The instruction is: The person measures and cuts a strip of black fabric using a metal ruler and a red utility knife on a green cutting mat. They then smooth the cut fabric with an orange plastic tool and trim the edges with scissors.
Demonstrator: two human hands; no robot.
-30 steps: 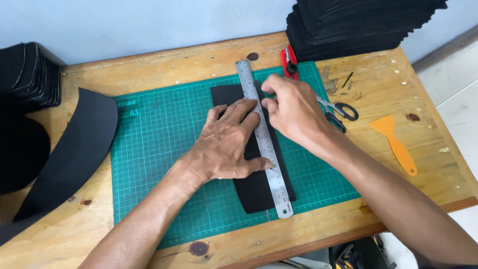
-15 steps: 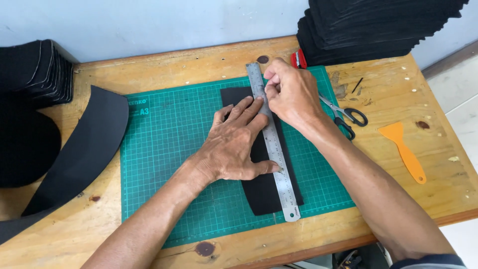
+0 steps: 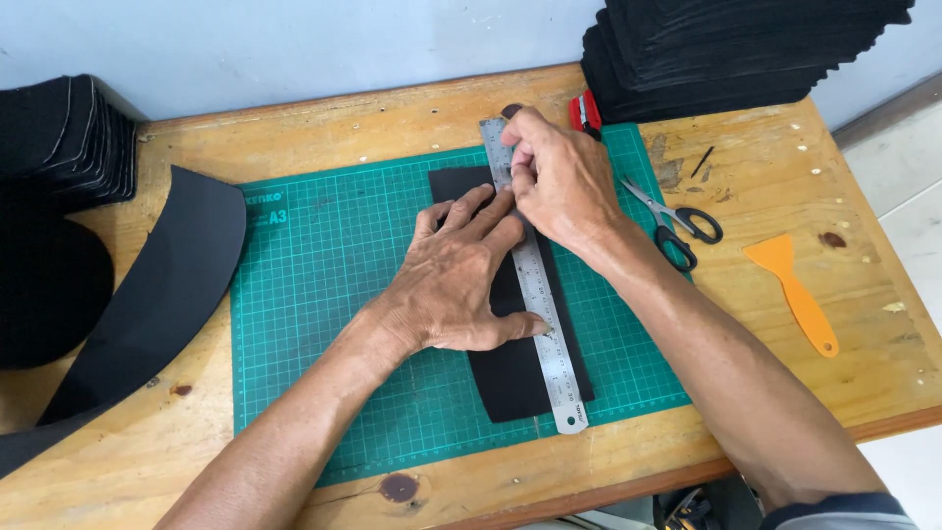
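Observation:
A steel ruler (image 3: pixel 549 339) lies lengthwise on a black sheet strip (image 3: pixel 510 383) on the green cutting mat (image 3: pixel 324 324). My left hand (image 3: pixel 461 280) lies flat with spread fingers, pressing the ruler and the strip down; its thumb tip rests on the ruler's middle. My right hand (image 3: pixel 559 177) is at the ruler's far end, fingers pinched together against its left edge. Whatever those fingers hold is hidden.
Scissors (image 3: pixel 677 221) and an orange scraper (image 3: pixel 795 290) lie right of the mat. A red cutter (image 3: pixel 585 113) sits by a tall stack of black sheets (image 3: pixel 746 49). A curved black piece (image 3: pixel 147 304) and more black stacks (image 3: pixel 59 137) lie left. The wooden table's front edge (image 3: pixel 628 486) is close.
My right hand has slid up along the ruler towards its far end. My left hand has stayed pressed on the ruler and strip.

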